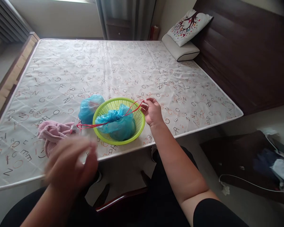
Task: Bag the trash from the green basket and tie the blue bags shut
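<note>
A white, letter-printed rectangular mattress (123,69) carries a round lime-green plastic basket (139,117) by its near edge; inside sits a knotted blue plastic bag (123,127). The left hand (69,162) blurs over that edge, its grip impossible to tell; the right hand's (153,112) grip pinches a thin red ribbon (88,126) crossing the bag.

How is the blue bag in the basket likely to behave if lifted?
The blue bag would probably sag, as its wrinkled plastic looks thin. Its glossy surface may be slippery. Weight is unclear, since its contents are hidden.
</note>
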Tool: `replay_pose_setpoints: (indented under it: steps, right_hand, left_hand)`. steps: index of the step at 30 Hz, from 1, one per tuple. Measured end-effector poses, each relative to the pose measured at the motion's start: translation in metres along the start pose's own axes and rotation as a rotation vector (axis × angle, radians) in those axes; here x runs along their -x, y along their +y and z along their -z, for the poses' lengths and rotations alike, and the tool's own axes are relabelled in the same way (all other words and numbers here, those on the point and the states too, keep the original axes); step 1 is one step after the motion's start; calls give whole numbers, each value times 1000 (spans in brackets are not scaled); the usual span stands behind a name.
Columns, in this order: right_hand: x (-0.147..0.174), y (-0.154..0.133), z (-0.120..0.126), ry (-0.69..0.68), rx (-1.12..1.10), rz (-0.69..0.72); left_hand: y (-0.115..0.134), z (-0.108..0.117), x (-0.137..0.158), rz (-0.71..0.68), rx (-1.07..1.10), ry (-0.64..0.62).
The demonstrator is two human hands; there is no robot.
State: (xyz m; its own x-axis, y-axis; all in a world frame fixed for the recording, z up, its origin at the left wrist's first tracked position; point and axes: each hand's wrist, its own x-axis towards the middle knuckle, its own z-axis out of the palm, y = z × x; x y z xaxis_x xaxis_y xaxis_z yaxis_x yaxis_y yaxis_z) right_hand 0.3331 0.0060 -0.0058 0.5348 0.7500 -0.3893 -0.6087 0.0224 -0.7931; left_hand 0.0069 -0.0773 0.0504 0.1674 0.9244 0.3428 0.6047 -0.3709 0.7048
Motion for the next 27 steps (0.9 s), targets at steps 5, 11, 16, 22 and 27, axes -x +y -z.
replay_pose_setpoints:
  steps: [5,11,16,22,27]
  right_hand:
    - [19,-12,-7,-251,107,104]
    - [46,-6,-6,-701,577,233]
    - [41,42,-1,-671,858,257]
    - [45,13,-17,-354,802,387]
    - [74,-24,-93,-165,542,585]
  left_hand:
    - [-55,-46,-74,178,-179,-208]
    - [-59,-45,-70,221,-161,-187]
    - [-39,-71,-47,54,-22,-283]
    - [-72,-64,-27,124,-52,-219]
    - [-97,-48,-17,333,-148,-578]
